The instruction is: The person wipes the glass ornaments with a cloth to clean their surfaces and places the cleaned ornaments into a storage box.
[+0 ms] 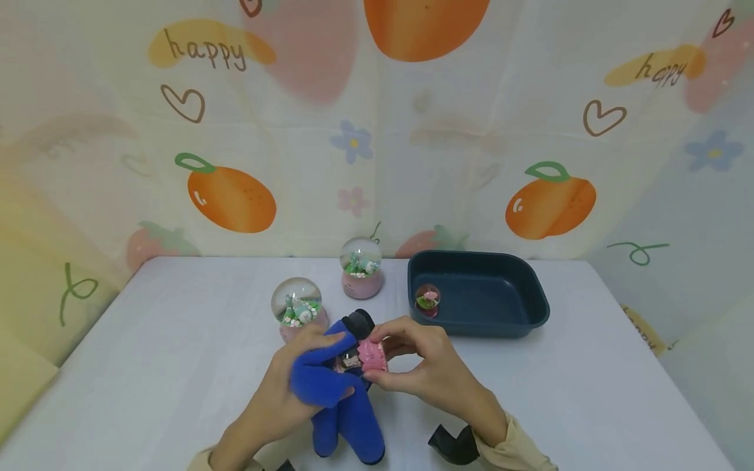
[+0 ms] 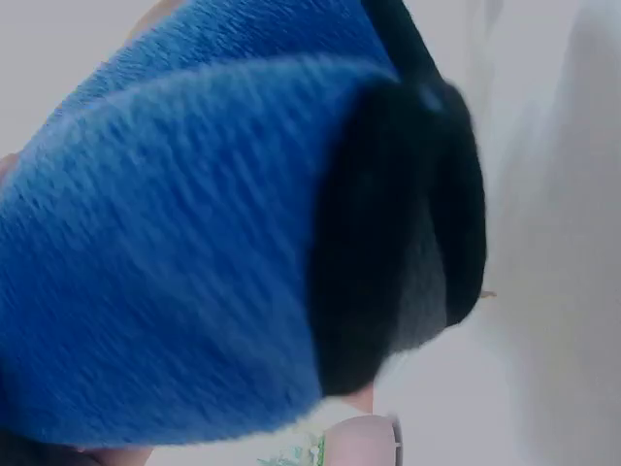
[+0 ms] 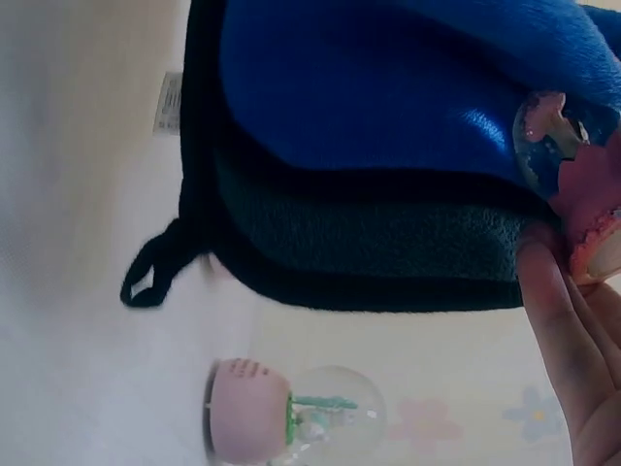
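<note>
A blue plush cloth (image 1: 360, 428) with dark edging is bunched in my left hand (image 1: 277, 386), whose fingers and thumb grip it around the glass of a small snow globe (image 1: 372, 355). The thumb and fingers of my right hand (image 1: 432, 363) pinch that globe's pink, scalloped base. In the right wrist view the clear ball of the globe (image 3: 536, 146) is partly covered by the cloth (image 3: 369, 87), and a dark hanging loop shows at the cloth's corner. Folded cloth (image 2: 175, 252) fills most of the left wrist view and hides the globe there.
Two larger snow globes with pink bases, a nearer one (image 1: 296, 304) and a farther one (image 1: 362, 268), stand beyond the left hand. A dark teal tray (image 1: 480, 327) at the back right has another small snow globe (image 1: 428, 299) in its left end. A patterned curtain (image 1: 377, 131) hangs behind the white table.
</note>
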Demonstrator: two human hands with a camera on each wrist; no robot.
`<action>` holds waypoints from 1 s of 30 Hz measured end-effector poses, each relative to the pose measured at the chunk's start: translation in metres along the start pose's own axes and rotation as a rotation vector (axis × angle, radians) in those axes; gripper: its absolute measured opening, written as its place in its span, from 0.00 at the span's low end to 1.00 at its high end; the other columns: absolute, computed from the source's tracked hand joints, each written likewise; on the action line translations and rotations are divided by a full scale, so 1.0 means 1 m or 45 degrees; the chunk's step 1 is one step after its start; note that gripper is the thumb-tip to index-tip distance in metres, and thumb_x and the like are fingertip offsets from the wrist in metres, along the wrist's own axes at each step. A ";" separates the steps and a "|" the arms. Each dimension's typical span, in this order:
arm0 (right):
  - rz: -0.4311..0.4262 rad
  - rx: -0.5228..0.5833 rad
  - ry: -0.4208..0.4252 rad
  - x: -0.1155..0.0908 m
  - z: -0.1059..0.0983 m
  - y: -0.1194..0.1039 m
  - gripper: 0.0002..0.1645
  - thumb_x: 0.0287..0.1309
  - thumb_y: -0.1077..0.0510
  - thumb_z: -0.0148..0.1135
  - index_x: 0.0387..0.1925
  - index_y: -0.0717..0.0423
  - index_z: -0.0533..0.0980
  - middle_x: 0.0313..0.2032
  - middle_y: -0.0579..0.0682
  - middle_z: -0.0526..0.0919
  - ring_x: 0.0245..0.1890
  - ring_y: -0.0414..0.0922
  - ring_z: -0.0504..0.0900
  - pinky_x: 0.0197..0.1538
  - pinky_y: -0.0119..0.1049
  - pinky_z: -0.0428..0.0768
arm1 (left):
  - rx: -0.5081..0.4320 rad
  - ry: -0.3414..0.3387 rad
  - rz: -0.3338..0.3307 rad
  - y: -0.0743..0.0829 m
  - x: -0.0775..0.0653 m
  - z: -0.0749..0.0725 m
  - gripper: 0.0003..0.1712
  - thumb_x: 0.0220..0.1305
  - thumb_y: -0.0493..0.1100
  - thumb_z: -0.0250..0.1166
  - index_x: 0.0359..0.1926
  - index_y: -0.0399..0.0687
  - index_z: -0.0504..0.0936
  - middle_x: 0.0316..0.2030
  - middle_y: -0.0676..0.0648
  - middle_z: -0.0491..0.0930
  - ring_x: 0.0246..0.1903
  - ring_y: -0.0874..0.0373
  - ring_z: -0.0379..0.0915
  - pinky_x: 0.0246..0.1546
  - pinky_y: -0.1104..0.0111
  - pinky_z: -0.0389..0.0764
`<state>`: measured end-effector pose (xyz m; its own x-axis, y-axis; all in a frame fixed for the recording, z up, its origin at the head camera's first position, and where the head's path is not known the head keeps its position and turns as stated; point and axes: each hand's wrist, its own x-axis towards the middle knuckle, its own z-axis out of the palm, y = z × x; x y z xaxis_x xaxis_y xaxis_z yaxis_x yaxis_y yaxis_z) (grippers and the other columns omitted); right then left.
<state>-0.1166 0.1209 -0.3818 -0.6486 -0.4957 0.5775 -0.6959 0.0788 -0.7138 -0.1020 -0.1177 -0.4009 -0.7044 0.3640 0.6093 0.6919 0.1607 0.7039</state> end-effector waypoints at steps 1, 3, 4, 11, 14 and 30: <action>-0.001 0.005 -0.006 0.000 0.000 0.000 0.25 0.51 0.66 0.74 0.50 0.57 0.74 0.43 0.55 0.85 0.36 0.41 0.87 0.39 0.36 0.87 | -0.007 0.013 0.005 0.000 0.000 0.000 0.37 0.41 0.25 0.76 0.56 0.44 0.78 0.46 0.44 0.80 0.44 0.63 0.73 0.48 0.71 0.76; -0.003 0.015 -0.009 -0.001 0.001 0.001 0.25 0.51 0.66 0.74 0.51 0.58 0.74 0.43 0.56 0.84 0.37 0.42 0.87 0.39 0.36 0.87 | -0.028 0.040 0.026 0.000 0.000 0.000 0.34 0.43 0.23 0.74 0.54 0.43 0.80 0.43 0.44 0.80 0.42 0.63 0.73 0.46 0.71 0.76; -0.004 0.020 -0.009 -0.001 0.001 0.001 0.25 0.51 0.66 0.74 0.51 0.58 0.74 0.44 0.56 0.84 0.37 0.42 0.87 0.39 0.36 0.87 | -0.042 0.055 0.037 0.001 0.000 0.000 0.32 0.44 0.23 0.73 0.53 0.42 0.80 0.42 0.44 0.81 0.42 0.63 0.73 0.45 0.71 0.75; 0.003 0.024 -0.003 0.000 0.005 0.001 0.26 0.53 0.67 0.72 0.53 0.59 0.72 0.46 0.58 0.82 0.38 0.42 0.87 0.41 0.35 0.86 | -0.027 0.162 0.142 -0.002 0.001 0.001 0.29 0.43 0.19 0.69 0.49 0.41 0.83 0.39 0.43 0.80 0.40 0.62 0.73 0.45 0.71 0.74; 0.019 0.037 0.000 0.000 0.006 0.000 0.25 0.55 0.68 0.70 0.53 0.59 0.71 0.47 0.57 0.80 0.39 0.40 0.85 0.42 0.35 0.86 | -0.030 0.181 0.130 -0.004 0.001 0.002 0.29 0.42 0.18 0.69 0.48 0.42 0.83 0.40 0.45 0.81 0.41 0.62 0.74 0.46 0.72 0.74; -0.054 0.120 0.065 0.002 0.009 0.003 0.33 0.48 0.72 0.73 0.57 0.64 0.71 0.49 0.62 0.79 0.41 0.43 0.87 0.44 0.36 0.86 | -0.064 0.117 0.112 -0.006 -0.001 0.009 0.36 0.41 0.24 0.76 0.55 0.41 0.79 0.47 0.45 0.81 0.46 0.63 0.73 0.50 0.74 0.75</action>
<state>-0.1171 0.1123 -0.3861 -0.6359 -0.4518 0.6257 -0.6925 -0.0239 -0.7210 -0.1040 -0.1112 -0.4092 -0.6546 0.2889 0.6986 0.7444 0.0848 0.6624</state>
